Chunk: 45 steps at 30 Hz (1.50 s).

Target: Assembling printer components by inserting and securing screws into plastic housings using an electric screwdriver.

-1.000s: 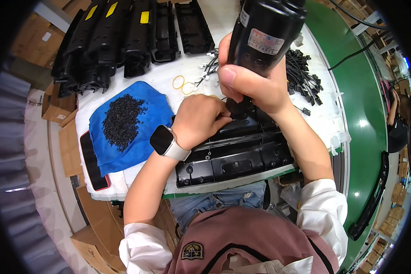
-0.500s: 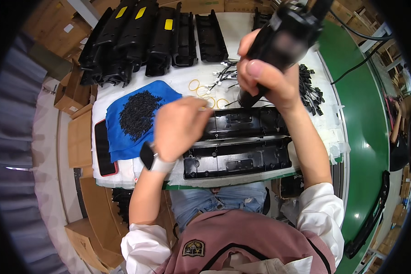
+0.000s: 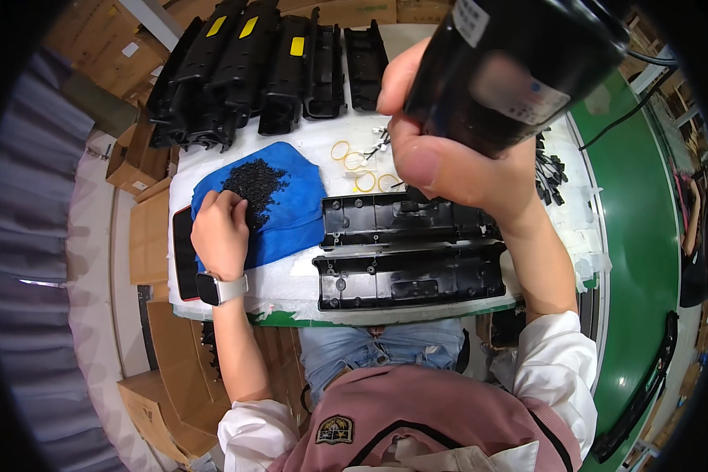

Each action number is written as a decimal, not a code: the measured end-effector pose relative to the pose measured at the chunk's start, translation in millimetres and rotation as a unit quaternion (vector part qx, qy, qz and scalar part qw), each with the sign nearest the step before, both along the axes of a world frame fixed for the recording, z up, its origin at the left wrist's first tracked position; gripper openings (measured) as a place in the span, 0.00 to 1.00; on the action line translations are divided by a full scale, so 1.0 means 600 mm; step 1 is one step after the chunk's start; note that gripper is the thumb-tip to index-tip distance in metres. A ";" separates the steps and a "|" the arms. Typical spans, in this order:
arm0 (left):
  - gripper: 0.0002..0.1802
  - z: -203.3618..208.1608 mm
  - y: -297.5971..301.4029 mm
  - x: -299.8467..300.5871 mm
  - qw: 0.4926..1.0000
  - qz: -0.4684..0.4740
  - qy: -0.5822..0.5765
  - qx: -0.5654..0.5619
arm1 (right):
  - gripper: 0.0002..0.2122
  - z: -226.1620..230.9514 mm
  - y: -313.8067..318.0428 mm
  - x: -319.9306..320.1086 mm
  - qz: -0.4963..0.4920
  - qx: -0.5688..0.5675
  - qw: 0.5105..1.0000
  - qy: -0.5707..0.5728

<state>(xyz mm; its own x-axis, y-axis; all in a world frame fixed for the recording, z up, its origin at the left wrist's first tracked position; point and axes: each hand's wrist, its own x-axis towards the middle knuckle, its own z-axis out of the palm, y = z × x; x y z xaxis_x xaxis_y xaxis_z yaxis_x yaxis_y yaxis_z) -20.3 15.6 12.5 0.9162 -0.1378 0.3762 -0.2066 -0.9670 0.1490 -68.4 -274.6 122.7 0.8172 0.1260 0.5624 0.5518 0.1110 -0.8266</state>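
Observation:
My right hand (image 3: 464, 169) is wrapped round a black electric screwdriver (image 3: 503, 86), raised close to the camera above the table; its lower end is hidden behind the hand. On a blue cloth (image 3: 291, 232) lies a heap of tiny black screws (image 3: 253, 185). At the heap's near-left edge, my left hand (image 3: 220, 232) has its fingers bent and pressed together, and whatever is between the fingertips is too small to make out. Two long black plastic housings (image 3: 413, 282) lie side by side, hollow side up, in front of me.
Several black housings (image 3: 236, 71), some with yellow labels, are stacked at the far left. Yellow rings (image 3: 366, 182) and cables with connectors (image 3: 552, 169) lie beyond the near housings. A phone (image 3: 184, 256) sits by the cloth. Green surface (image 3: 633, 236) extends to the right.
My left hand has moved left from beside the housings to the screw heap. My right hand has lifted the electric screwdriver higher and closer to the camera.

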 end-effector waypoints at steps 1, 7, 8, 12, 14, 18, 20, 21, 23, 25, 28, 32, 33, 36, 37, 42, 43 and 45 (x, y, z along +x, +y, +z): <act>0.05 0.002 0.001 0.000 1.000 -0.010 -0.014 -0.019 | 0.15 0.001 -0.004 0.000 -0.002 0.000 1.000 0.001; 0.07 0.004 -0.001 0.009 0.997 -0.036 -0.039 -0.046 | 0.15 0.009 -0.011 0.002 -0.025 0.020 0.998 0.063; 0.06 0.008 -0.011 0.007 0.995 -0.042 -0.031 -0.089 | 0.15 0.007 -0.012 0.003 -0.026 0.020 0.997 0.063; 0.08 0.008 -0.056 -0.019 0.853 -0.143 0.170 -0.473 | 0.18 -0.005 -0.015 0.005 0.026 0.091 0.995 0.031; 0.08 0.016 -0.100 -0.049 0.776 -0.190 0.251 -0.546 | 0.22 -0.004 -0.024 -0.004 0.091 0.115 0.989 -0.008; 0.04 0.035 -0.146 -0.085 0.686 -0.255 0.329 -0.596 | 0.21 -0.004 -0.031 -0.003 0.214 0.199 0.956 -0.035; 0.04 0.032 -0.154 -0.088 0.661 -0.269 0.323 -0.621 | 0.21 -0.007 -0.032 -0.005 0.208 0.203 0.956 -0.028; 0.05 0.031 -0.155 -0.087 0.659 -0.261 0.320 -0.629 | 0.21 -0.008 -0.032 -0.006 0.203 0.209 0.956 -0.022; 0.05 0.027 -0.156 -0.085 0.656 -0.252 0.318 -0.636 | 0.21 -0.009 -0.031 -0.005 0.201 0.215 0.956 -0.016; 0.06 0.024 -0.155 -0.085 0.665 -0.235 0.333 -0.626 | 0.21 -0.010 -0.030 -0.006 0.198 0.221 0.955 -0.010; 0.07 0.014 -0.158 -0.084 0.624 -0.248 0.340 -0.658 | 0.21 -0.012 -0.027 -0.006 0.170 0.200 0.965 -0.001; 0.08 0.012 -0.161 -0.082 0.620 -0.239 0.342 -0.664 | 0.21 -0.013 -0.024 -0.007 0.131 0.168 0.977 0.010; 0.08 0.012 -0.161 -0.081 0.622 -0.241 0.344 -0.660 | 0.21 -0.012 -0.024 -0.007 0.121 0.160 0.979 0.013; 0.08 0.011 -0.158 -0.080 0.618 -0.237 0.356 -0.659 | 0.21 -0.015 -0.022 -0.007 0.122 0.172 0.977 0.017; 0.08 0.012 -0.158 -0.080 0.611 -0.234 0.367 -0.662 | 0.21 -0.015 -0.022 -0.007 0.122 0.172 0.977 0.018; 0.10 0.014 -0.159 -0.081 0.594 -0.234 0.384 -0.667 | 0.20 -0.038 -0.035 0.013 0.236 0.256 0.937 -0.008; 0.11 0.013 -0.157 -0.081 0.606 -0.234 0.384 -0.656 | 0.20 -0.037 -0.026 0.018 0.237 0.258 0.937 -0.007; 0.14 0.024 -0.147 -0.074 0.688 -0.238 0.320 -0.607 | 0.11 -0.033 0.000 0.029 0.161 0.361 0.915 0.074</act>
